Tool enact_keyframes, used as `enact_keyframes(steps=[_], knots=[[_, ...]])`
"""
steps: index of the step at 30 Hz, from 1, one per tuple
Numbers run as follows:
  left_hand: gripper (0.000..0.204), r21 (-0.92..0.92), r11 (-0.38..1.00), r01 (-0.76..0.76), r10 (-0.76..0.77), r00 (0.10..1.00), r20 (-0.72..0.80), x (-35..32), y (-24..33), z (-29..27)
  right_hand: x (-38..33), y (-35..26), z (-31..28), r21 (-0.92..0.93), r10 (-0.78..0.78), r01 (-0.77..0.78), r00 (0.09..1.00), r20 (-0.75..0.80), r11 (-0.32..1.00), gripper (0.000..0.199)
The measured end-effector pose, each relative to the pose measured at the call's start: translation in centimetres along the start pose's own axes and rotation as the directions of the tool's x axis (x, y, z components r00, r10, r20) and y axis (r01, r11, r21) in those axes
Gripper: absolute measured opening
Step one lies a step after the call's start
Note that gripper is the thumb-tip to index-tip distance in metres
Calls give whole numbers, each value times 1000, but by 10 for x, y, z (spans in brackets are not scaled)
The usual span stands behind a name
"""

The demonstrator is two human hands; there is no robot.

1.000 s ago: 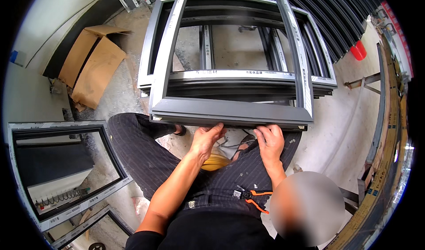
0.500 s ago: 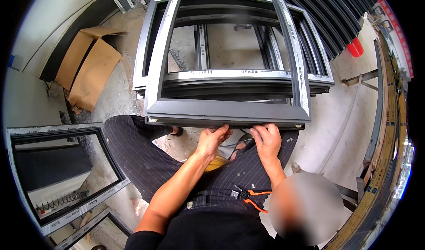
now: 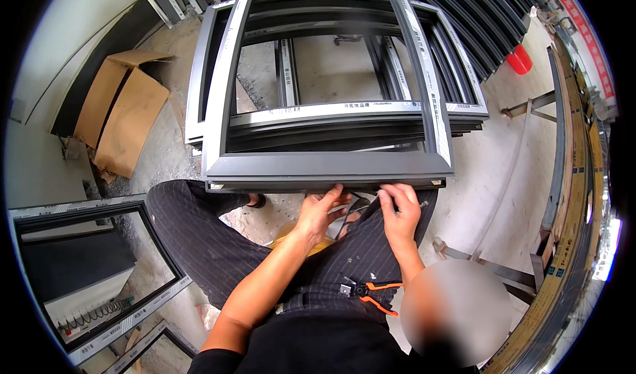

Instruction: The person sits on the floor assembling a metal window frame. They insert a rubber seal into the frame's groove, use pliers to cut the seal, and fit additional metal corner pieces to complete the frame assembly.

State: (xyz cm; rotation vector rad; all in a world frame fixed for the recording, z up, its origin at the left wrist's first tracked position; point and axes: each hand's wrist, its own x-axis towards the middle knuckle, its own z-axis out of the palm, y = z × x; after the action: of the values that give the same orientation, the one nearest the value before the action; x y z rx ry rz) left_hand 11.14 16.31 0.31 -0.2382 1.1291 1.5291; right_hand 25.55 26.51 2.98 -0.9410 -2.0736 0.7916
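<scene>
A grey metal window frame (image 3: 324, 164) lies tilted on top of a stack of similar frames (image 3: 278, 117), its near edge above my knees. Along the outer face of that edge, my left hand (image 3: 317, 213) is closed, thumb and forefinger pinching at a thin black sealing strip (image 3: 363, 197). To its right, my right hand (image 3: 401, 216) pinches the same strip just below the frame edge. Between the hands the strip sags slightly; my fingers hide its gripped parts. Orange-handled pliers (image 3: 381, 296) rest on my lap.
An opened cardboard box (image 3: 129, 119) lies on the floor at left. More window frames (image 3: 99, 337) stand at lower left. Dark metal profiles (image 3: 470, 16) are stacked at the far right, with a red cup (image 3: 520, 60) beside them. A long rack (image 3: 573, 228) runs down the right side.
The whole view has shifted slightly, so the frames appear a little further left. Both hands keep their pinch at the near edge, with only slight finger movement.
</scene>
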Motion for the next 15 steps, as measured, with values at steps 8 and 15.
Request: enact_keyframes(steps=[8, 15], knots=[[35, 139, 990, 20, -35, 994, 101, 8, -3, -12, -12, 34, -31, 33, 262, -260, 964, -49, 965, 13], [23, 660, -425, -619, 607, 346, 715, -23, 11, 18, -4, 29, -21, -290, -174, 146, 982, -73, 946, 15]])
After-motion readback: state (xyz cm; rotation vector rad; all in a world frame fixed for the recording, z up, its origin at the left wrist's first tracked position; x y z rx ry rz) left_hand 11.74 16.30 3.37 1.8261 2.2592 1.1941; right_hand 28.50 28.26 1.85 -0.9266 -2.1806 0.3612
